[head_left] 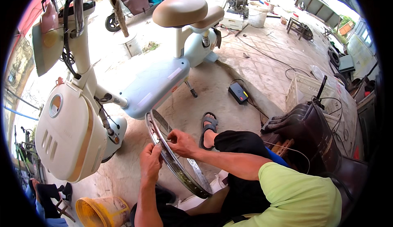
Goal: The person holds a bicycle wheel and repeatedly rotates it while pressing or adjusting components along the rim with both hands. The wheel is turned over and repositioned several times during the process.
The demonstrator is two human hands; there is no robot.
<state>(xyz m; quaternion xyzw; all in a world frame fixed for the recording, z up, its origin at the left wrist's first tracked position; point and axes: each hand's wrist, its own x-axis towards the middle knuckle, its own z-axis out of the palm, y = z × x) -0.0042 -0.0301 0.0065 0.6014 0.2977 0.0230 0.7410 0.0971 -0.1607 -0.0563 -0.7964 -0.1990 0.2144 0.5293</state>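
A bare metal wheel rim (177, 173) stands tilted in front of my body, its upper end close to the footboard of a pale blue and cream electric scooter (153, 82). On the rim's left side my left hand (151, 160) is closed, thumb and fingers pinching the edge. My right hand (182, 143) reaches across to the inside of the rim, its fingers curled together near the same stretch of metal. Whatever is between those right fingertips is too small to make out. No tyre shows on the rim.
A black box with a cable (238, 93) lies on the concrete beyond my sandalled foot (209, 124). At lower left stands a yellow bucket (116, 212). To the right are a dark leather seat (313, 133) and a white plastic crate (305, 88). Another person's legs show at far left.
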